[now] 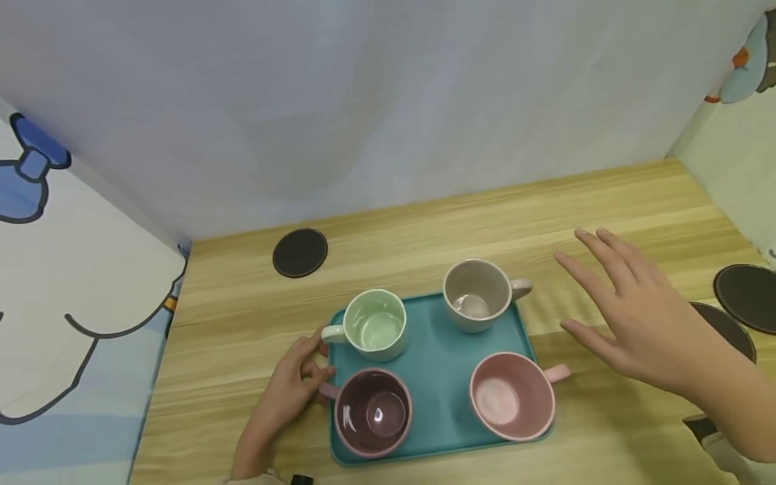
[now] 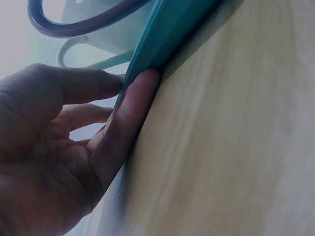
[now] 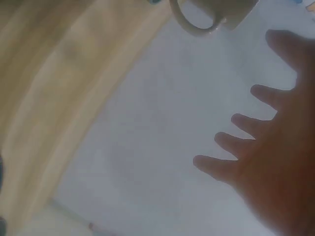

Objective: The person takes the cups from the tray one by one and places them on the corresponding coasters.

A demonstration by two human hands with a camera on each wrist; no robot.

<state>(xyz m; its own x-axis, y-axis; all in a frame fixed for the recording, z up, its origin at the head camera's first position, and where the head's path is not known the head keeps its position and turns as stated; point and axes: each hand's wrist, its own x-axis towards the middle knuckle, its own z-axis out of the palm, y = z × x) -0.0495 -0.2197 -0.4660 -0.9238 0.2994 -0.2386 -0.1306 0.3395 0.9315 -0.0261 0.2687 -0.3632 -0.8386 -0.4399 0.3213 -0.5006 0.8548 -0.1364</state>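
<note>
A teal tray (image 1: 440,377) lies on the wooden table with a cup near each corner. At its back are a pale green cup (image 1: 377,326) on the left and a grey-beige cup (image 1: 476,296) on the right. Nearer me stand a dark purple cup (image 1: 373,412) and a pink cup (image 1: 512,396). My left hand (image 1: 289,382) pinches the tray's left edge between the green and purple cups' handles; in the left wrist view, a finger (image 2: 140,91) reaches under the rim. My right hand (image 1: 649,316) hovers right of the tray, fingers spread, holding nothing.
A round black coaster (image 1: 300,252) lies at the back left of the table (image 1: 224,296). More black coasters, among them one at the far right (image 1: 748,296), lie beyond my right forearm. A pale wall (image 1: 364,121) rises behind the table, with cartoon-printed panels at both sides.
</note>
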